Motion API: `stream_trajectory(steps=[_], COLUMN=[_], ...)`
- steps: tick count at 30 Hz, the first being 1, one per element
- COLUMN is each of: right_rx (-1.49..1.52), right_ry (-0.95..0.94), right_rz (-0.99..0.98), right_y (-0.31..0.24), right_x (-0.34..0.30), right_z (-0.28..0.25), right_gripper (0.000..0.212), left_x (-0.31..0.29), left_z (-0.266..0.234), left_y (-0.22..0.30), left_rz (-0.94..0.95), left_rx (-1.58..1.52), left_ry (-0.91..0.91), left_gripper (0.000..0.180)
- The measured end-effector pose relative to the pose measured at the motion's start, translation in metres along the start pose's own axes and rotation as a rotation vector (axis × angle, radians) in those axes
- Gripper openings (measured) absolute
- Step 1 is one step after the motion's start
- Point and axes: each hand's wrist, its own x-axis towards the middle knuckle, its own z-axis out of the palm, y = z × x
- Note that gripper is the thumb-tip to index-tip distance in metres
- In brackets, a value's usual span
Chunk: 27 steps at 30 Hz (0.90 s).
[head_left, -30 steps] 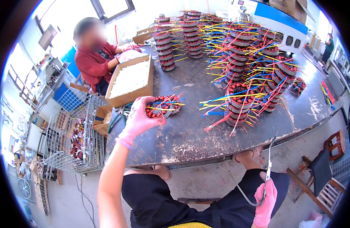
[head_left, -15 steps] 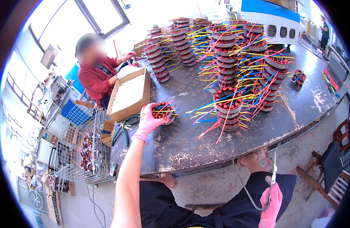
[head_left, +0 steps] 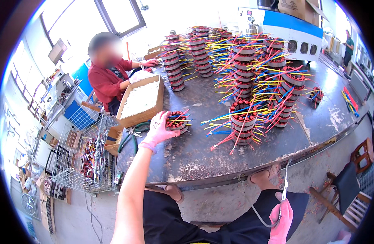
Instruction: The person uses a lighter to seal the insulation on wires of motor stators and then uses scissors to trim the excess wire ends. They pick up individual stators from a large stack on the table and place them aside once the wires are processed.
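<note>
My left hand (head_left: 159, 129) in a pink glove is closed on the near side of a motor stator (head_left: 179, 122), a grey ring with red windings and coloured wire ends. The stator rests on the dark worn table (head_left: 223, 162). Off the table's front edge, above my lap, my right hand (head_left: 281, 217), also gloved pink, grips a slim corded hand tool (head_left: 285, 185). Its thin bent tip points upward, and a grey cord loops by the hand. A shorter stack of stators (head_left: 242, 124) stands right of my left hand, wires sticking out all round.
Taller stator stacks (head_left: 243, 67) fill the table's far side. Green-handled pliers (head_left: 132, 138) lie beside an open carton (head_left: 141, 99) at left. A co-worker (head_left: 107, 77) in red sits behind it. A wire basket (head_left: 89, 156) stands left; a wooden chair (head_left: 351, 191) stands right.
The whole view has shifted slightly. My right hand and the corded tool appear a little farther left and lower. My left hand stays on the stator. The co-worker's far hand has moved right.
</note>
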Motion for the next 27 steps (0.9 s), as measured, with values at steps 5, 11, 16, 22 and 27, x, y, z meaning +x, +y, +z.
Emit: stream_trajectory(steps=[5, 11, 16, 22, 27], right_rx=[0.026, -0.004, 0.047, -0.058, -0.014], right_ry=[0.015, -0.07, -0.006, -0.035, -0.03], right_rz=[-0.059, -0.099, -0.11, -0.125, -0.128], right_y=[0.009, 0.008, 0.0, -0.014, -0.014], right_x=[0.002, -0.007, -0.017, -0.028, -0.032], right_z=[-0.003, -0.004, -0.013, 0.001, -0.006], right_gripper=[0.045, 0.043, 0.045, 0.051, 0.052], left_x=[-0.03, -0.081, -0.101, -0.109, -0.127], left_z=[-0.051, -0.143, -0.175, -0.162, -0.169], left_y=[0.11, 0.22, 0.315, 0.351, 0.358], left_rz=[0.092, 0.713, 0.733, 0.913, 1.075], left_rx=[-0.346, 0.078, 0.092, 0.466, 0.375], left_ry=[0.266, 0.386, 0.45, 0.813, 0.613], left_gripper=[0.058, 0.041, 0.03, 0.024, 0.03])
